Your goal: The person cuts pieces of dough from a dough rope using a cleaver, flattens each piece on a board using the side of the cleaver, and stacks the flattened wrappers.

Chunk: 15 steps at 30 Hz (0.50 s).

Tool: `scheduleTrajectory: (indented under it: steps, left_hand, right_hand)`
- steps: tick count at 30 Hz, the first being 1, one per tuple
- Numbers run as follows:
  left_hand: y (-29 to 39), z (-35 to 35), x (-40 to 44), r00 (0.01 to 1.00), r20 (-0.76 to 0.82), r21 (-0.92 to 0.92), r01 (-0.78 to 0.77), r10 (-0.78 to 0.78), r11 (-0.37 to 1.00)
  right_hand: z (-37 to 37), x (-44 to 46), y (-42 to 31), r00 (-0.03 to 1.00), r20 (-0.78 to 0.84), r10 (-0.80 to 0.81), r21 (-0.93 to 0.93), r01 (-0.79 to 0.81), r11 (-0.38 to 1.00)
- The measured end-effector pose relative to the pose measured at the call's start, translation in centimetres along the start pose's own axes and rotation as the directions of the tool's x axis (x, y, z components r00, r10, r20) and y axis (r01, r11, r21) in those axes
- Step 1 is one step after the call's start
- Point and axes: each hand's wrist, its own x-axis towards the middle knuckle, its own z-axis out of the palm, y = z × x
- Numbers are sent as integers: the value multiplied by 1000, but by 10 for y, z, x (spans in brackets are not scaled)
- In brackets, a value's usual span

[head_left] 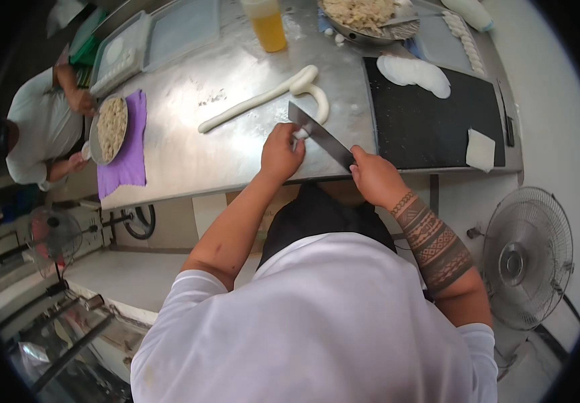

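Observation:
My right hand (376,174) is closed round the handle of a cleaver (330,142), whose broad blade points up and to the left over the steel table. Right beside the blade, my left hand (282,153) has its fingers curled on a small white piece of dough (301,134), partly hidden by the fingers. Beyond the blade lies a long white dough rope (253,104). Its far end loops over and bends back toward the cleaver, and the blade tip hides part of the table near that bend.
On the right, a black board (414,131) bears overlapping dough rounds (414,75) and a white square cloth (480,150). A pan of filling (364,15) and a jug of yellow liquid (265,27) stand at the back. At left, a co-worker (41,127) handles a bowl (111,131) on purple cloth (135,144).

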Motion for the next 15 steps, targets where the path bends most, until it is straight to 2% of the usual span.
scheduleTrajectory:
  steps: [2, 3, 4, 5, 6, 9, 12, 14, 15]
  left_hand:
    - [5, -5, 0, 994, -34, -150, 100, -106, 984]
    - [2, -8, 1, 997, -55, -152, 53, -62, 987]
    - [1, -13, 1, 999, -44, -80, 21, -25, 997]
    - [1, -16, 1, 1000, -25, -79, 4, -6, 997]
    - [3, -17, 3, 1000, -3, -81, -17, 17, 997]
    - [40, -12, 15, 974, 227, -123, 37, -8, 992]
    - [83, 22, 37, 904, 377, -140, -158, 200, 977]
    - [118, 56, 55, 836, 411, -200, -307, 364, 931]
    - [135, 76, 62, 802, 418, -241, -355, 427, 903]
  right_hand:
    - [-5, -10, 6, 993, -119, -18, 112, 32, 993]
    - [-13, -20, 5, 990, -51, 133, 343, -107, 933]
    - [-26, -35, 1, 965, 46, 260, 547, -242, 801]
    - [-34, -48, 2, 921, 163, 355, 710, -359, 606]
    - [-33, -61, 12, 905, 155, 396, 765, -364, 532]
    - [-18, -104, 47, 842, 130, 524, 890, -332, 313]
    - [-4, -141, 75, 774, 125, 621, 953, -268, 142]
    - [5, -159, 93, 741, 163, 651, 975, -220, 6]
    - [7, -166, 101, 723, 150, 675, 981, -194, -11]
